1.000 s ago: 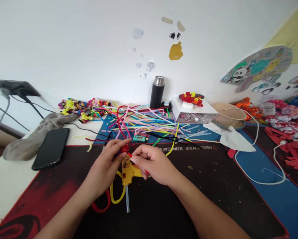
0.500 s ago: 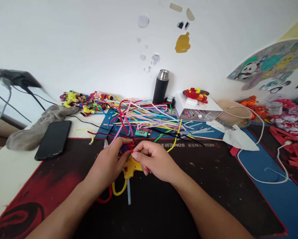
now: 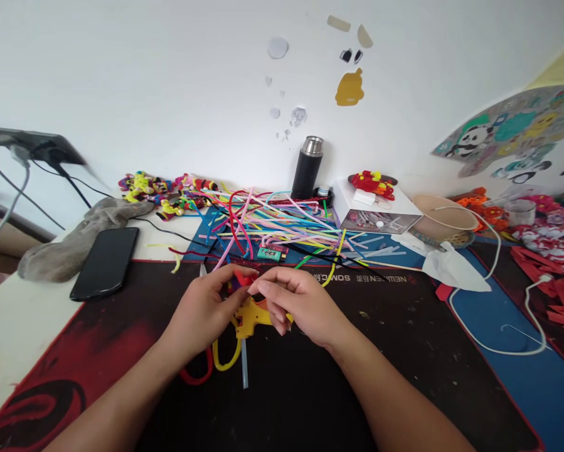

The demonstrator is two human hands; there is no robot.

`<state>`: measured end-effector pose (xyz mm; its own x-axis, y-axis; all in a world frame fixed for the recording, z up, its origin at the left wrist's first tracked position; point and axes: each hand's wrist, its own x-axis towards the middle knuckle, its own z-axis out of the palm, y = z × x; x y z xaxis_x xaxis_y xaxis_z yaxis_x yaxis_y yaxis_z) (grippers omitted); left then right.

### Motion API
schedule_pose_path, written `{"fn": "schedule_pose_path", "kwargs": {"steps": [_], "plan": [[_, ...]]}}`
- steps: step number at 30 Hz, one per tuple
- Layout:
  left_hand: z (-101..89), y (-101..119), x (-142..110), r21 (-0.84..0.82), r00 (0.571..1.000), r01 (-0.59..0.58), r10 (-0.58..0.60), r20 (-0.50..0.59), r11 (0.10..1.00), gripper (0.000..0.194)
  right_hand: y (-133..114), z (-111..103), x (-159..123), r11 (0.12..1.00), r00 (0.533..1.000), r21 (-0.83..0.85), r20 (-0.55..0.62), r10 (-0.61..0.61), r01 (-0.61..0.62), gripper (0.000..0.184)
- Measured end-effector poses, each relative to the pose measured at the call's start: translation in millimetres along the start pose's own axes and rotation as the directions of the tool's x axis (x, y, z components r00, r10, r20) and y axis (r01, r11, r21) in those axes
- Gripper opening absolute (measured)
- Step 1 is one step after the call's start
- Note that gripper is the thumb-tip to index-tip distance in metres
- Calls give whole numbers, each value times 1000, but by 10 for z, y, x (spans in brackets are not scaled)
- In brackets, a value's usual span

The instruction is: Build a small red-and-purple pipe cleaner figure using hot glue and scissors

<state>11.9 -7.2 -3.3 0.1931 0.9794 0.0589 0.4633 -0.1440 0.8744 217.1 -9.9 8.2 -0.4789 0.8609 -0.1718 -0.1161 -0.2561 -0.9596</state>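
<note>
My left hand [image 3: 205,312] and my right hand [image 3: 297,302] meet over the black mat [image 3: 404,326], both pinching a small red pipe-cleaner piece [image 3: 242,277] between their fingertips. Under the hands lies a yellow glue gun [image 3: 250,317] with a clear glue stick [image 3: 244,370] sticking out toward me. Red and yellow scissor handles [image 3: 216,367] show just below my left wrist. A heap of coloured pipe cleaners [image 3: 272,223] is spread right behind the hands.
A black phone [image 3: 105,262] and a grey cloth [image 3: 69,242] lie at the left. At the back stand a black flask [image 3: 308,168] and a white box [image 3: 376,210]. A basket [image 3: 444,220], white tissue [image 3: 453,267], white cable [image 3: 493,342] and red craft flowers [image 3: 552,251] fill the right.
Both hands have shifted slightly away from me and up with the red piece. My right fingers have loosened and now pinch it from above. The view tilted a little.
</note>
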Motion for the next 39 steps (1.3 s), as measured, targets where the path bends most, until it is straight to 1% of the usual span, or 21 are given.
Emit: {"fn": "schedule_pose_path", "kwargs": {"steps": [3,6,9,13,15,17,21,25,32,35,39], "plan": [[-11,-26,20,-180,1000,21,-22,0,983,28,-6,-27,8,999,999,8,-44,-32,32,36],[-39,-26,29,-248,999,29,-35,-19,968,31,9,-49,26,997,993,-43,-100,-66,62,33],[-62,4,26,-343,996,93,-83,43,935,32,20,-43,33,992,988,-102,-129,-90,77,30],[-65,35,23,-496,984,176,-155,84,850,43,32,-15,36,985,986,-155,-135,-103,81,25],[-63,38,24,-547,980,196,-175,92,814,49,38,-6,40,986,988,-149,-122,-95,76,22],[-64,34,23,-580,977,210,-179,111,787,51,40,-3,44,987,990,-142,-113,-87,70,20],[-80,14,20,-599,971,238,-176,162,765,51,31,-8,43,985,990,-159,-115,-87,68,22],[-91,15,21,-578,966,255,-172,195,775,51,21,-12,36,983,988,-168,-126,-93,71,27],[-41,82,12,-545,951,249,-94,296,800,52,69,20,43,984,987,-161,-128,-101,80,29],[-28,64,8,-547,948,244,-79,307,801,50,68,46,46,987,987,-143,-125,-97,79,29],[-47,17,0,-568,941,275,-97,323,775,53,51,52,44,990,982,-109,-155,-105,89,31]]}}
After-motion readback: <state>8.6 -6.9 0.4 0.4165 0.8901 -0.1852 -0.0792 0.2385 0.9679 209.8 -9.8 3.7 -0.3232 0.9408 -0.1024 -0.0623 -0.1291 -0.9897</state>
